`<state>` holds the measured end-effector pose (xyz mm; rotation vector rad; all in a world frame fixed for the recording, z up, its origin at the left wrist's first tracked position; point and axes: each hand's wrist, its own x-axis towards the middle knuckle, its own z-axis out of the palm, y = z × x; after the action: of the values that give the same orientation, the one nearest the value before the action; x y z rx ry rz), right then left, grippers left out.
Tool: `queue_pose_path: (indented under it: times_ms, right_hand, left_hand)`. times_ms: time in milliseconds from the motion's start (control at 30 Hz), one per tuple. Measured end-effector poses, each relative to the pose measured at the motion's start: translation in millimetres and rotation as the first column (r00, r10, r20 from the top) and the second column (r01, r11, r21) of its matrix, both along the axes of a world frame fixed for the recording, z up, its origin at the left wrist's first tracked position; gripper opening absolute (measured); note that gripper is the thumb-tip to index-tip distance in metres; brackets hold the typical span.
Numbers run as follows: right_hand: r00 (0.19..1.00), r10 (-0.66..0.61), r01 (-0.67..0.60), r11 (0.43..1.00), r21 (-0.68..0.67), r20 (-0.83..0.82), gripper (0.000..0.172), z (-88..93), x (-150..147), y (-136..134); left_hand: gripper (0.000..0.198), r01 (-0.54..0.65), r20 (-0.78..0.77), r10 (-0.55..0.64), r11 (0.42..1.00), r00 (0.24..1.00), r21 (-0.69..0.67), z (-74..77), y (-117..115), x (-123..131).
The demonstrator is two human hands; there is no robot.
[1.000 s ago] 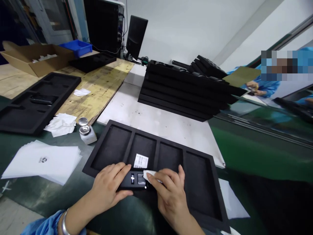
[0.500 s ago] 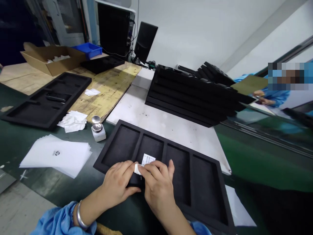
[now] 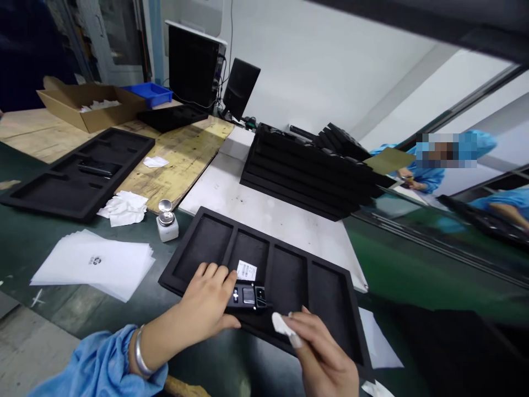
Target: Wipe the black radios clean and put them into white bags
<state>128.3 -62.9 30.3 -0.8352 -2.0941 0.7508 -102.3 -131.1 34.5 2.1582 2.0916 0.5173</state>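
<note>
My left hand (image 3: pixel 210 300) is closed around one end of a black handheld device (image 3: pixel 247 296), which has a small screen. It holds the device over the near edge of a black foam tray (image 3: pixel 275 259) with several long compartments. A white printed label (image 3: pixel 247 270) shows just beyond the device. To the right, my right hand (image 3: pixel 320 353) pinches a folded white wipe (image 3: pixel 282 324) between thumb and fingers, apart from the device. A silver bangle (image 3: pixel 141 353) circles my left wrist.
Left of the tray are a small lidded dispenser bottle (image 3: pixel 167 227), crumpled wipes (image 3: pixel 124 208) and white sheets (image 3: pixel 93 262). Another foam tray (image 3: pixel 82 176) holds a black device. Stacked black trays (image 3: pixel 301 171) stand behind. A co-worker's hands (image 3: pixel 407 177) show at far right.
My right hand has drawn away from the device, down and to the right, with the wipe. The device's screen has come into sight. My left hand still holds it; the view has shifted slightly.
</note>
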Motion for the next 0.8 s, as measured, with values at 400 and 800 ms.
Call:
queue_pose_path:
  times_ms: [400,800]
  right_hand:
    - [0.77,-0.442,0.297,0.886,-0.355,-0.459,0.028,17.7,-12,11]
    - [0.742,-0.645,0.668,0.688,0.284,-0.184,0.033,22.3,62,80]
  left_hand:
    - [0.068,0.194,0.944,0.282,0.949,-0.173,-0.248,13.0,8,-15]
    - [0.065,0.304,0.758,0.375,0.921,-0.534,-0.242,-4.7,-23,-8]
